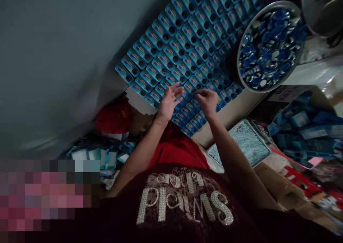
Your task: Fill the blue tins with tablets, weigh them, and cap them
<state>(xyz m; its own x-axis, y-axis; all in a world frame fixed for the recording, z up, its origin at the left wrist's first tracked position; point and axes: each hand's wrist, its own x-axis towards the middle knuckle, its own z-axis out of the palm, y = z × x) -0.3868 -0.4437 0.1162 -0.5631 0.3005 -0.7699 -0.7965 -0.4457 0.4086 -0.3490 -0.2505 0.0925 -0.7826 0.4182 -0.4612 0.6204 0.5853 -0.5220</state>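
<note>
Rows of blue printed cards [150, 71], each with a round spot at one end, lie side by side on a pale board [233, 102]. Most spots look dark; on the nearest cards [187, 129] they look blue. Over the cards is my left hand [169, 102], palm partly turned up and fingers spread, holding nothing. To its right, my right hand [207, 102] pinches thumb and fingers together above the cards. A small dark blue piece [196, 93] shows at its fingertips; its exact shape is too small to make out.
A big metal bowl [270, 89] of blue and white round pieces stands at the upper right. Below it are a tray of pale blue bits [241, 143], a heap of blue packaging [305, 125] and cardboard [278, 186]. A grey wall [59, 57] borders the left.
</note>
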